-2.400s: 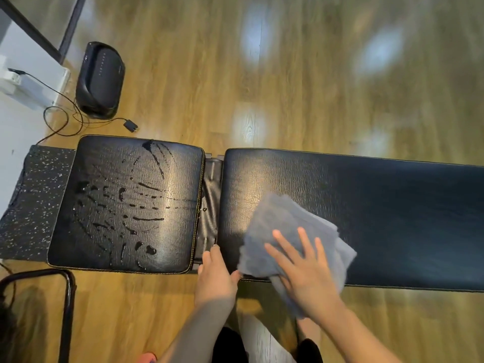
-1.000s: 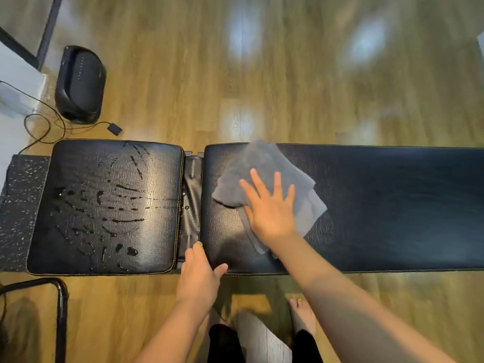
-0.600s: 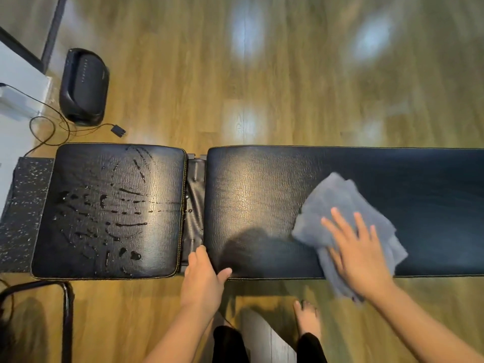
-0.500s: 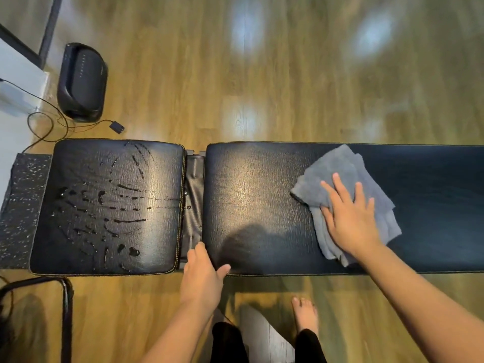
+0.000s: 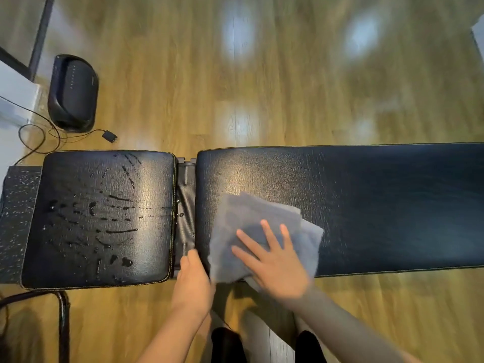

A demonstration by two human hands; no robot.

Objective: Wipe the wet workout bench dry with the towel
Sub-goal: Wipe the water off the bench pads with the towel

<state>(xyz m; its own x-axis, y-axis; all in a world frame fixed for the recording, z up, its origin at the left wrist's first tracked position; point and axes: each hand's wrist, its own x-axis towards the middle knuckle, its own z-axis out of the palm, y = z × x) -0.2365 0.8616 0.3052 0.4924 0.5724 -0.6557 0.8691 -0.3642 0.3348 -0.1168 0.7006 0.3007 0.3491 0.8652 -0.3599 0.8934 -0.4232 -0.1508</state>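
A black padded workout bench lies across the view. Its long back pad (image 5: 366, 205) looks mostly free of drops. Its square seat pad (image 5: 99, 218) on the left carries streaks and drops of water. A grey folded towel (image 5: 251, 221) lies on the left near corner of the long pad. My right hand (image 5: 272, 258) presses flat on the towel with fingers spread. My left hand (image 5: 193, 281) rests on the near edge of the bench at the gap between the pads, thumb against the long pad.
A black oval device (image 5: 72, 93) with a cable and plug (image 5: 110, 136) sits on the wood floor beyond the seat pad. A speckled rubber mat (image 5: 15, 218) lies at the far left. A black metal tube frame (image 5: 61, 323) stands at the lower left.
My right hand has swept the towel from the middle of the long pad back to its left near corner. My left hand has stayed at the gap.
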